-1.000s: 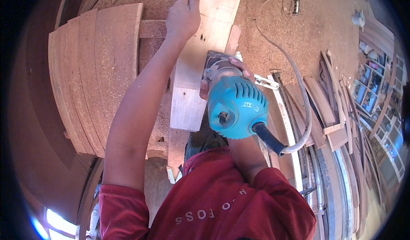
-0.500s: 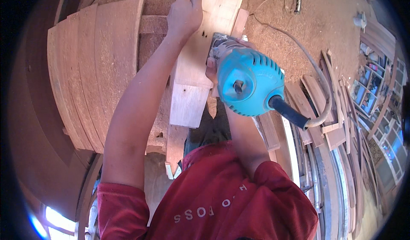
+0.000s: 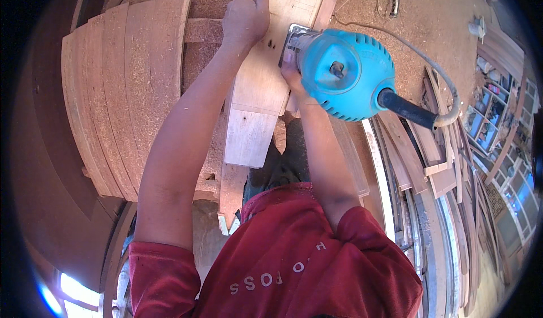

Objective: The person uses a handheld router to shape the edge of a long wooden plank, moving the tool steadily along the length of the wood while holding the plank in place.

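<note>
A pale wooden plank (image 3: 257,100) lies lengthwise in front of me on a sawdust-covered bench. My left hand (image 3: 246,15) presses on the plank's far left edge, fingers curled over it. My right hand (image 3: 294,74) grips the body of a turquoise electric trim router (image 3: 345,72), mostly hidden under the tool. The router's metal base sits on the plank's right edge. A thick black and grey cord (image 3: 421,111) leaves the router to the right and loops up across the floor.
A stack of curved brown boards (image 3: 121,91) lies to the left. Offcuts and strips of wood (image 3: 435,159) are piled at right, beside glazed wooden frames (image 3: 495,120). A power strip (image 3: 394,4) lies on the sawdust floor at top.
The router has moved up and away from me along the plank's right edge, with my right hand on it. My left hand stays on the plank's far end.
</note>
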